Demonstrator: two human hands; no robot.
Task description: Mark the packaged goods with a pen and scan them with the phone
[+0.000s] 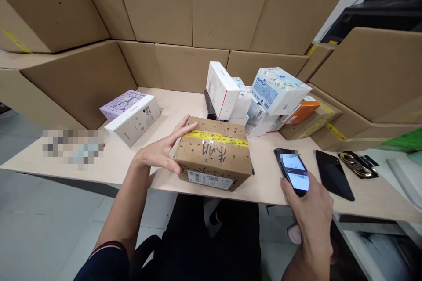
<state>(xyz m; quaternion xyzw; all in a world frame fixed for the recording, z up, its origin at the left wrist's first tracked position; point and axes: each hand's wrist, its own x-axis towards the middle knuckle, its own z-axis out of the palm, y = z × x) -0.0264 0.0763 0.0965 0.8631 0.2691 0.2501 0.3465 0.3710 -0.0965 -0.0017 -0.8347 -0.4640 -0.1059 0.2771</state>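
A brown cardboard box with yellow tape, handwriting on top and a white label on its front side sits near the table's front edge. My left hand grips its left side, the thumb at the front corner and the fingers over the back top edge. To the right, a black smartphone with a lit screen lies at the table's edge. Around its lower end my right hand is closed, thumb on the left side; some of the fingers are hidden.
Behind the box stands a pile with a white carton, a Manhua tissue pack and an orange box. A purple box and white box lie left. A black tablet-like slab is right. Cardboard walls enclose the table.
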